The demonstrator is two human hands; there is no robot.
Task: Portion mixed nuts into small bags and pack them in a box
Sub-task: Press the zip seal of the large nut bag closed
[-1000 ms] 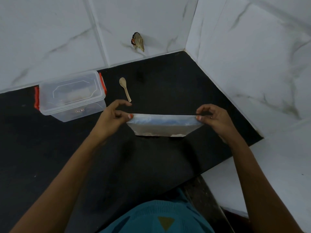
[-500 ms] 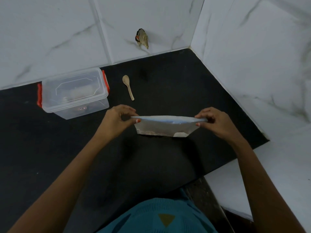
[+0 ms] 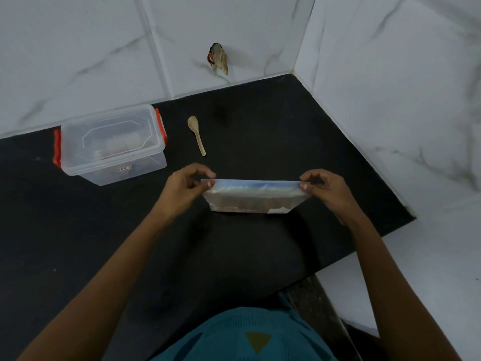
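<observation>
We hold a clear bag (image 3: 253,198) with both hands over the black counter (image 3: 260,121), near its right edge. Our left hand (image 3: 183,190) pinches the top left corner of the bag between thumb and finger. Our right hand (image 3: 328,191) pinches the top right corner the same way. The bag has a blue strip along its top, and we can see brown stuff low down inside it. A clear box (image 3: 110,144) with a lid and red clips sits on the counter by the back edge, to the left of the bag and apart from it. A small wooden spoon (image 3: 197,134) lies flat just right of the box, near the back edge. White tiled walls (image 3: 390,87) meet at the back right corner of the counter.
</observation>
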